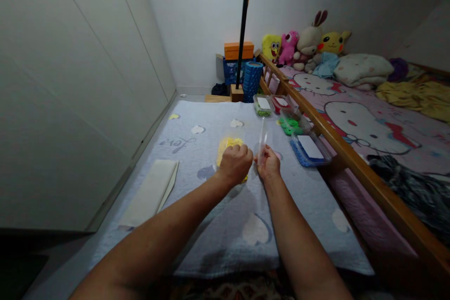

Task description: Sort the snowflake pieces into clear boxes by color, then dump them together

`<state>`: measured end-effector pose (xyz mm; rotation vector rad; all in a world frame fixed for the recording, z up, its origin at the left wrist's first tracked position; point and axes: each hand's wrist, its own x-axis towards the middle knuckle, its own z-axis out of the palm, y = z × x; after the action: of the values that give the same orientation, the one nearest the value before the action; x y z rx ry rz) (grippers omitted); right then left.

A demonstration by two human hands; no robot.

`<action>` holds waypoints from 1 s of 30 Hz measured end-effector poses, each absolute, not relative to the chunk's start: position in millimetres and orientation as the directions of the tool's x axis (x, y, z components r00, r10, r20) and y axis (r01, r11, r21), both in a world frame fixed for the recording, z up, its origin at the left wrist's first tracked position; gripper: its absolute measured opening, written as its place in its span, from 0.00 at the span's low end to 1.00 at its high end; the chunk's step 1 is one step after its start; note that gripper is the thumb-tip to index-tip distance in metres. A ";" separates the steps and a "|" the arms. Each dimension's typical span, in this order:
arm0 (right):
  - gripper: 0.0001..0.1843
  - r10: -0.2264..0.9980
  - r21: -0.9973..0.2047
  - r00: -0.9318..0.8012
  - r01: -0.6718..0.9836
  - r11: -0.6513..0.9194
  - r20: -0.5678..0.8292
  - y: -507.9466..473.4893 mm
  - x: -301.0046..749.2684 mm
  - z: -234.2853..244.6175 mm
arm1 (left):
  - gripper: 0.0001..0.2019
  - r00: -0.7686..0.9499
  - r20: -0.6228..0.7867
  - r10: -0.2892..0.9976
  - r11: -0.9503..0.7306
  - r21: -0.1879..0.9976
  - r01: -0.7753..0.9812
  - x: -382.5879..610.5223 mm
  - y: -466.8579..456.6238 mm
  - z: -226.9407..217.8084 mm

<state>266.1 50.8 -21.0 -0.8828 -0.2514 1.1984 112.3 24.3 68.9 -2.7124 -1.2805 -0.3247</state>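
Note:
A clear plastic lid (263, 135) stands on edge in my right hand (270, 164), thumb and fingers closed round its near end. My left hand (236, 164) is curled closed just to the left of it; whatever its fingers may hold is hidden. Under and behind the left hand is a clear tub of small yellow pieces (225, 143), partly covered by that hand. The tub seems to be without a lid on it.
To the right stand lidded tubs of blue pieces (310, 150), green pieces (291, 124), light green pieces (263, 107) and red pieces (281, 103). A folded pale sheet (151, 192) lies left on the cloth-covered table (207, 206). A wooden bed rail (337, 145) borders the right side.

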 end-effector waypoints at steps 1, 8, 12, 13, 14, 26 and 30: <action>0.08 0.883 -0.703 0.384 -0.705 0.091 -0.271 51.4 266.9 -21.3 | 0.13 0.635 0.245 0.732 -0.650 -0.028 0.760 113.0 24.4 69.0; 0.10 0.890 -0.700 0.375 -0.708 0.094 -0.259 53.6 268.7 -20.8 | 0.16 0.770 0.245 0.589 -0.768 -0.128 0.628 111.8 28.4 62.0; 0.10 0.887 -0.695 0.375 -0.713 0.089 -0.271 52.1 268.1 -19.8 | 0.15 0.847 0.262 0.463 -0.850 -0.139 0.508 101.8 31.2 53.7; 0.10 0.886 -0.699 0.375 -0.710 0.085 -0.274 51.8 268.0 -19.5 | 0.14 0.856 0.271 0.440 -0.863 -0.136 0.486 98.3 32.5 52.9; 0.09 0.885 -0.702 0.375 -0.707 0.082 -0.275 51.5 268.1 -19.3 | 0.14 0.863 0.278 0.421 -0.873 -0.132 0.469 94.5 34.2 52.8; 0.11 0.863 -0.720 0.416 -0.688 0.092 -0.287 52.5 265.6 -19.8 | 0.12 0.605 0.413 0.680 -0.646 -0.052 0.762 39.5 63.6 67.7; 0.11 0.863 -0.735 0.442 -0.665 0.133 -0.244 51.2 263.5 -20.8 | 0.11 0.226 0.597 0.769 -0.404 0.181 0.897 21.9 58.7 60.6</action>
<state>263.5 51.2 -20.8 -0.9010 -0.2645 1.1271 21.9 58.7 60.6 -2.2938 -1.5851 -0.9307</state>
